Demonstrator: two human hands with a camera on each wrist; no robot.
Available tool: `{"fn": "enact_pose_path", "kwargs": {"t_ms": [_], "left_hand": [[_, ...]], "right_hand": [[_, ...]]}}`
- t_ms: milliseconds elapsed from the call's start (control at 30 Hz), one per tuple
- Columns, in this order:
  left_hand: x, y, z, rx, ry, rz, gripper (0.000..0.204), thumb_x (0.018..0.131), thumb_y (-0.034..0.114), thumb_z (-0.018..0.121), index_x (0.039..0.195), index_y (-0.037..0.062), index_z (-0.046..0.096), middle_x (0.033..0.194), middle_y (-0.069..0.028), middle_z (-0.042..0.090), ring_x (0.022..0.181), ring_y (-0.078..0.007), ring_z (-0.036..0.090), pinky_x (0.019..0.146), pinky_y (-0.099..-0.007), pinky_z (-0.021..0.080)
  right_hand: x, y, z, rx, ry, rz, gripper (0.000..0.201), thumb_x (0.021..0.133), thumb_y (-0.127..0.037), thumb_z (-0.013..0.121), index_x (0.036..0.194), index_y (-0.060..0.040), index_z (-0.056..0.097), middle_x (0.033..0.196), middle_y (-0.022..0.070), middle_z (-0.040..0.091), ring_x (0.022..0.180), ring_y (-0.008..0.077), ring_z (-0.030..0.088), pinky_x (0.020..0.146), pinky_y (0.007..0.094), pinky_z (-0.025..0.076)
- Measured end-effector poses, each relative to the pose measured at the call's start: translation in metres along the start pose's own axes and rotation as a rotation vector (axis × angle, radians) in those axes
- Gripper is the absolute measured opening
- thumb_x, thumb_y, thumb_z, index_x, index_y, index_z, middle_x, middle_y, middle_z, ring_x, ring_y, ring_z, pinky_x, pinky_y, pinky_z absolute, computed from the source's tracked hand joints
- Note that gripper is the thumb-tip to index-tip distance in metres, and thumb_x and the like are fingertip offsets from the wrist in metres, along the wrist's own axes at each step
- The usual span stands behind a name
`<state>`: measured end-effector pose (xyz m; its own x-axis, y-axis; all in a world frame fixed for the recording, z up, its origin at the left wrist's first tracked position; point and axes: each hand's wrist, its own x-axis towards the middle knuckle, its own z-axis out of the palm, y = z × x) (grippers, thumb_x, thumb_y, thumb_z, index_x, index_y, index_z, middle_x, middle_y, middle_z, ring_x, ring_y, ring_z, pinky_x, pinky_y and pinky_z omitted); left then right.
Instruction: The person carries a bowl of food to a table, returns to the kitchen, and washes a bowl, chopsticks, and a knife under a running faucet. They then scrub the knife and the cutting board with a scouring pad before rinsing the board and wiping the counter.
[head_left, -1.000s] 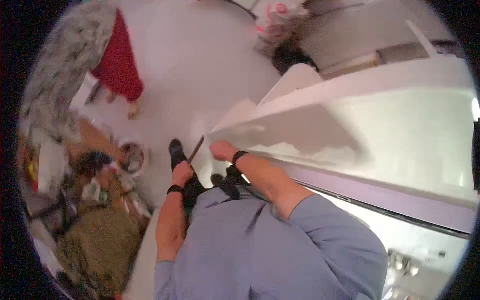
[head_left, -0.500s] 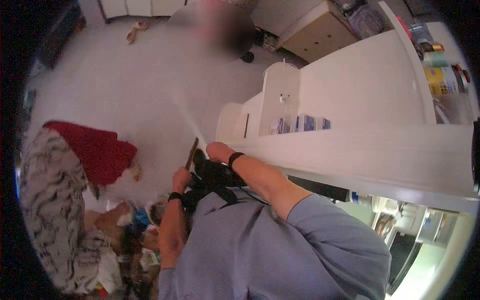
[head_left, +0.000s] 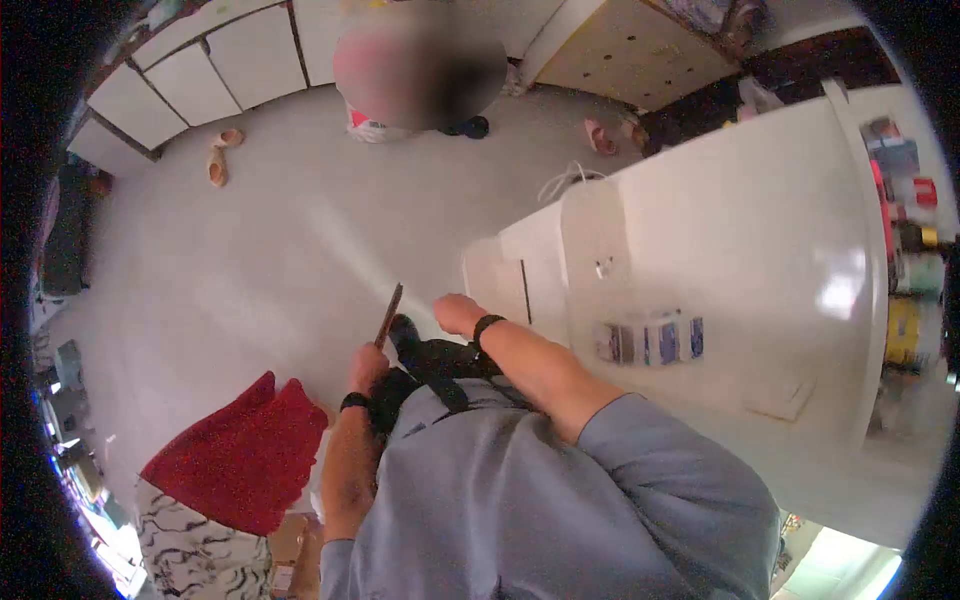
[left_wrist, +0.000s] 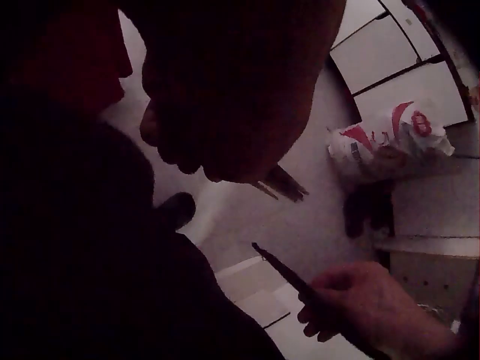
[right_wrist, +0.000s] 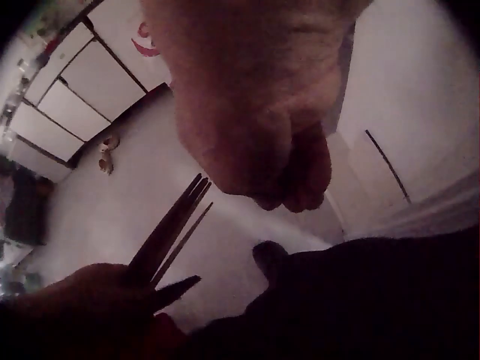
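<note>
My left hand [head_left: 369,366] grips several brown chopsticks [head_left: 391,312], which slant up and forward out of the fist. In the right wrist view, those sticks [right_wrist: 169,232] fan apart slightly at their far ends. My right hand [head_left: 460,314] hangs to the right of the bundle, apart from it, with its fingers curled. The left wrist view has a dark slender stick [left_wrist: 281,268] running along the right hand's [left_wrist: 367,300] curled fingers, its narrow end sticking out past them. From the head view, the right hand hides that stick.
A white desk [head_left: 720,200] with small blue-and-white boxes [head_left: 660,342] on it runs along the right. A red cloth [head_left: 240,455] lies low on the left. Ahead are a person [head_left: 420,65], blurred, sandals [head_left: 218,165] on the grey floor [head_left: 250,240], and white cabinets [head_left: 245,55].
The head view has swung: the red cloth has dropped lower, and cabinets and more floor have come into view. Both hands stay in front of the body, the left still gripping the chopsticks.
</note>
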<state>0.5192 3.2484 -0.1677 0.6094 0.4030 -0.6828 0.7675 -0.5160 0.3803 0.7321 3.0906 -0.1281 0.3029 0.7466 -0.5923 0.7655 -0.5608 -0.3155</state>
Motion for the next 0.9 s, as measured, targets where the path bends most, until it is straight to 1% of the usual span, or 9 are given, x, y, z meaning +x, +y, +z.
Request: {"fn": "enact_pose_path", "kwargs": {"t_ms": [100, 167, 200, 300, 467, 600, 700, 767, 900], "left_hand": [[0.043, -0.025, -0.030, -0.074, -0.008, -0.016, 0.027, 0.091, 0.017, 0.058, 0.106, -0.0037, 0.067, 0.102, -0.0294, 0.071, 0.098, -0.0473, 0.069, 0.085, -0.0546, 0.056], [0.093, -0.058, -0.024, -0.114, -0.027, 0.096, 0.030, 0.091, 0.019, 0.058, 0.108, -0.0044, 0.068, 0.106, -0.0303, 0.070, 0.102, -0.0474, 0.068, 0.089, -0.0543, 0.055], [0.077, -0.046, -0.069, -0.161, 0.020, 0.040, 0.030, 0.091, 0.019, 0.058, 0.106, -0.0047, 0.069, 0.108, -0.0317, 0.070, 0.106, -0.0473, 0.067, 0.092, -0.0542, 0.054], [0.114, -0.080, -0.121, -0.263, 0.013, -0.073, 0.032, 0.092, 0.020, 0.057, 0.108, -0.0045, 0.068, 0.110, -0.0326, 0.069, 0.107, -0.0473, 0.067, 0.093, -0.0536, 0.054], [0.164, -0.182, -0.219, -0.370, 0.079, -0.157, 0.031, 0.093, 0.020, 0.055, 0.107, -0.0042, 0.069, 0.111, -0.0324, 0.069, 0.106, -0.0476, 0.067, 0.094, -0.0543, 0.053], [0.202, -0.295, -0.296, -0.410, 0.198, -0.292, 0.029, 0.092, 0.018, 0.053, 0.105, -0.0027, 0.068, 0.108, -0.0316, 0.070, 0.105, -0.0482, 0.067, 0.092, -0.0547, 0.054], [0.201, -0.327, -0.349, -0.466, 0.244, -0.413, 0.028, 0.093, 0.017, 0.052, 0.106, -0.0029, 0.067, 0.108, -0.0315, 0.070, 0.105, -0.0476, 0.067, 0.091, -0.0549, 0.054], [0.204, -0.363, -0.380, -0.481, 0.288, -0.484, 0.028, 0.093, 0.015, 0.051, 0.108, -0.0030, 0.066, 0.107, -0.0317, 0.070, 0.105, -0.0474, 0.068, 0.091, -0.0549, 0.054], [0.204, -0.425, -0.423, -0.573, 0.366, -0.618, 0.030, 0.093, 0.015, 0.051, 0.110, -0.0033, 0.066, 0.106, -0.0321, 0.070, 0.104, -0.0476, 0.068, 0.091, -0.0545, 0.055]], "right_hand": [[0.049, -0.004, -0.008, -0.010, -0.014, 0.064, 0.019, 0.076, -0.008, 0.066, 0.089, 0.0017, 0.075, 0.096, 0.0270, 0.073, 0.090, 0.0428, 0.073, 0.081, 0.0507, 0.059], [0.081, -0.005, -0.023, -0.032, -0.039, 0.029, 0.019, 0.076, -0.008, 0.066, 0.089, 0.0021, 0.075, 0.096, 0.0271, 0.073, 0.090, 0.0429, 0.073, 0.080, 0.0509, 0.059], [0.099, -0.008, -0.032, -0.038, -0.073, 0.021, 0.019, 0.076, -0.008, 0.065, 0.089, 0.0025, 0.074, 0.095, 0.0272, 0.073, 0.090, 0.0430, 0.073, 0.080, 0.0511, 0.059], [0.158, -0.027, -0.065, -0.108, -0.167, -0.045, 0.020, 0.077, -0.007, 0.063, 0.089, 0.0036, 0.074, 0.095, 0.0274, 0.073, 0.089, 0.0426, 0.073, 0.079, 0.0510, 0.059], [0.287, -0.076, -0.110, -0.259, -0.256, -0.018, 0.020, 0.077, -0.009, 0.063, 0.090, -0.0010, 0.075, 0.091, 0.0235, 0.073, 0.087, 0.0416, 0.073, 0.078, 0.0512, 0.059], [0.409, -0.153, -0.167, -0.384, -0.346, -0.220, 0.022, 0.080, -0.014, 0.062, 0.091, -0.0018, 0.077, 0.092, 0.0235, 0.074, 0.086, 0.0408, 0.073, 0.080, 0.0509, 0.059], [0.477, -0.196, -0.210, -0.560, -0.268, -0.271, 0.022, 0.082, -0.019, 0.060, 0.084, -0.0037, 0.077, 0.087, 0.0208, 0.075, 0.084, 0.0369, 0.074, 0.079, 0.0483, 0.059], [0.538, -0.235, -0.237, -0.277, -0.270, -0.169, 0.024, 0.083, -0.020, 0.059, 0.079, -0.0060, 0.077, 0.081, 0.0174, 0.075, 0.079, 0.0332, 0.074, 0.077, 0.0462, 0.059], [0.640, -0.328, -0.284, -0.246, -0.378, -0.221, 0.021, 0.082, -0.019, 0.060, 0.077, -0.0073, 0.077, 0.075, 0.0152, 0.074, 0.075, 0.0317, 0.074, 0.075, 0.0453, 0.059]]}}
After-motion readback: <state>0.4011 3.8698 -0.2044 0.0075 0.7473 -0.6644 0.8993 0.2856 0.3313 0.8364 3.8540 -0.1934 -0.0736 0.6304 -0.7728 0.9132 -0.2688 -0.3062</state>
